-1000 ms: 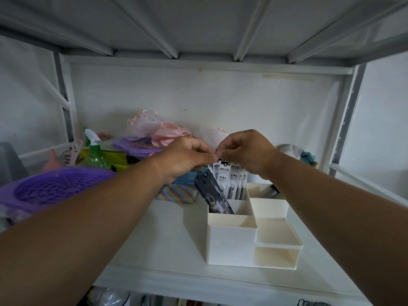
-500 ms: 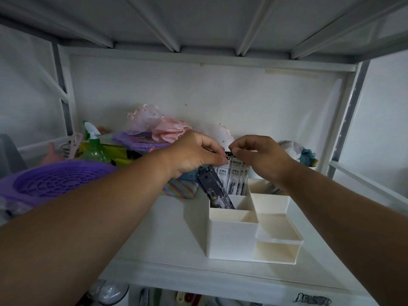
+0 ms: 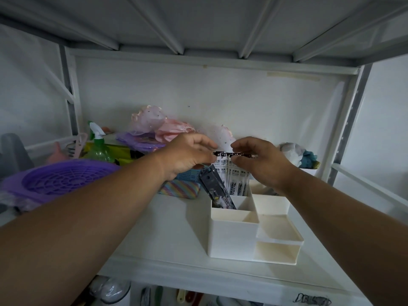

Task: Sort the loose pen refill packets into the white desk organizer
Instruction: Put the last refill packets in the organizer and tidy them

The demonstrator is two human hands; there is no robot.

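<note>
White plastic organizer [image 3: 234, 235] on a white shelf [image 3: 167, 235], both hands at the tops of the refill packets [image 3: 236, 180].

Glossy white packets with black print stand upright as a fanned bunch in a rear compartment of the boxy, square-walled organizer; the exact count cannot be told, though at least four show. The left hand [image 3: 187, 155] and right hand [image 3: 260, 162] are close together, each pinching the black header strip along the packet tops between curled fingers and thumb. One dark, flat packet [image 3: 217, 187] leans tilted in the back-left compartment just beside the white ones. Left of the organizer lie a striped rainbow pouch [image 3: 181, 189], a blue mesh basket [image 3: 189, 174], a round purple slotted basket [image 3: 59, 180] and one green spray bottle [image 3: 99, 146]; crinkled pink fabric [image 3: 163, 127] sits against the back wall.
</note>
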